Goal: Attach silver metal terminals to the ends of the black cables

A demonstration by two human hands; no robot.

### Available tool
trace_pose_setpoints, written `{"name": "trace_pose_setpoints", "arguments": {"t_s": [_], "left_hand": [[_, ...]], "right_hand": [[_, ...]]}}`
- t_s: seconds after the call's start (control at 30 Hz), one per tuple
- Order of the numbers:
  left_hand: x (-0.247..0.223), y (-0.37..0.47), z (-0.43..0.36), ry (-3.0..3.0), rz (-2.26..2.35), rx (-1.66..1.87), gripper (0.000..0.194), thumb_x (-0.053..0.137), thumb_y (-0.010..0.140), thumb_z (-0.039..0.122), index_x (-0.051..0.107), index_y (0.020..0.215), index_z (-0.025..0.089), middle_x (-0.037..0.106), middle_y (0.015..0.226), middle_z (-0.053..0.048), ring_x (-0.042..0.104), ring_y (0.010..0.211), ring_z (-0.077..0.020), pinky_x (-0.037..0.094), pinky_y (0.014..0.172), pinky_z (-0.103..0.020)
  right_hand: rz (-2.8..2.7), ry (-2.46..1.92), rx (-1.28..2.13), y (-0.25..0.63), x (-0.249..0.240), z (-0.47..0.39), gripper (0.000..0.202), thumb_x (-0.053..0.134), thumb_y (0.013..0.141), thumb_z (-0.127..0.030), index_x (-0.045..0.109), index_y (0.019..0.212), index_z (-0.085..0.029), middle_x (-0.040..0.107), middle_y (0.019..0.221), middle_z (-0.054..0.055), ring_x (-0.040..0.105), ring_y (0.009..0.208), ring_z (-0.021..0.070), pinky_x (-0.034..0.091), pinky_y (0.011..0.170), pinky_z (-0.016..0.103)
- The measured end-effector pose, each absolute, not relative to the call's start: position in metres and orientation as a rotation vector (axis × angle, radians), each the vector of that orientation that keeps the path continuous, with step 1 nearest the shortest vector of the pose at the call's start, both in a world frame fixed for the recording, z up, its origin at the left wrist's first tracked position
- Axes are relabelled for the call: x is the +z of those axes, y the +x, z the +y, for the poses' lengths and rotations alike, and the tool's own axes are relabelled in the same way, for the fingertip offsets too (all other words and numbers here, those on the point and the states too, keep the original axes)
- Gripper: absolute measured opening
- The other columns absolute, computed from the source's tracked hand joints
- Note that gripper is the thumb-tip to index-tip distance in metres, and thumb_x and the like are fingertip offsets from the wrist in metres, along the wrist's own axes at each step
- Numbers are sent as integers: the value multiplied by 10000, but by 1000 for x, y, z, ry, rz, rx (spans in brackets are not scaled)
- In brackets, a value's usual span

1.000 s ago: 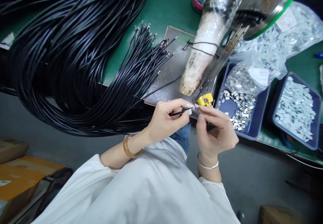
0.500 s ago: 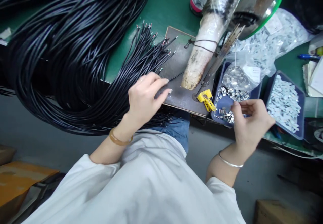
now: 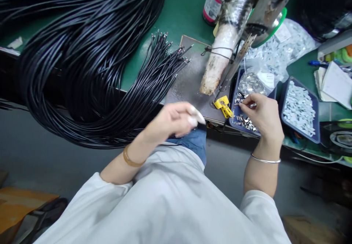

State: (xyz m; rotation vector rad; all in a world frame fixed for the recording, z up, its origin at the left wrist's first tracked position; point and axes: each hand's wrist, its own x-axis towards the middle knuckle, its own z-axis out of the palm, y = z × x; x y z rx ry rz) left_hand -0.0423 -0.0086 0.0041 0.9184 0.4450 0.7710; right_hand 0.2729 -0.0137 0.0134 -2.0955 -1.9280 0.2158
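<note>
While the right hand (image 3: 265, 115) pinches at metal clips (image 3: 246, 122) in a blue tray (image 3: 237, 110) right of centre, seemingly set within easy reach, the blurred left hand (image 3: 174, 121) curls mid-frame near black cables (image 3: 82, 57) massed upper left, though whether either grips anything I cannot tell.

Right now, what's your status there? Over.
Right hand at loose metal pieces in blue tray. Left hand blurred, grip unclear. Clear bag over tray's far end.

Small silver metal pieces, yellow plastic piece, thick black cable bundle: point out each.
Small silver metal pieces (image 3: 246, 123): head view, lower pile.
Yellow plastic piece (image 3: 220, 102): head view, upper block.
Thick black cable bundle (image 3: 85, 60): head view, looped middle.
</note>
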Motion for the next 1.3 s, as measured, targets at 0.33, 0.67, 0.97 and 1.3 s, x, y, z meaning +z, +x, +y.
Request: {"name": "trace_pose_setpoints", "arguments": {"t_s": [0.33,0.67,0.97,1.3], "left_hand": [[-12,8,-30,945,722,864,134,700,787,214,682,877,116,544,553,46,471,497,-57,382,496,-182],[-5,2,-18,997,720,873,120,729,777,233,692,817,126,557,564,39,484,503,-61,416,507,-181],[-2,2,-17,1031,631,866,137,754,778,229,690,733,117,516,592,42,415,546,-53,350,511,-181],[-9,5,-25,1395,708,1042,88,716,820,218,718,829,130,717,779,-43,547,601,-81,432,561,-195]], "right_hand": [[-1458,-1751,-126,226,16,-60,143,709,799,-233,589,725,-212,663,810,2,641,703,147,484,553,264],[-1329,-1391,337,155,8,-71,65,710,839,-172,673,818,-221,708,894,8,728,824,166,647,749,347],[-1388,-1374,514,154,-1,-68,56,684,867,-191,721,875,-232,736,948,22,720,895,155,627,710,299],[-1267,-1259,761,159,-8,-68,49,667,874,-231,700,839,-221,715,990,33,737,899,175,651,834,374]]}}
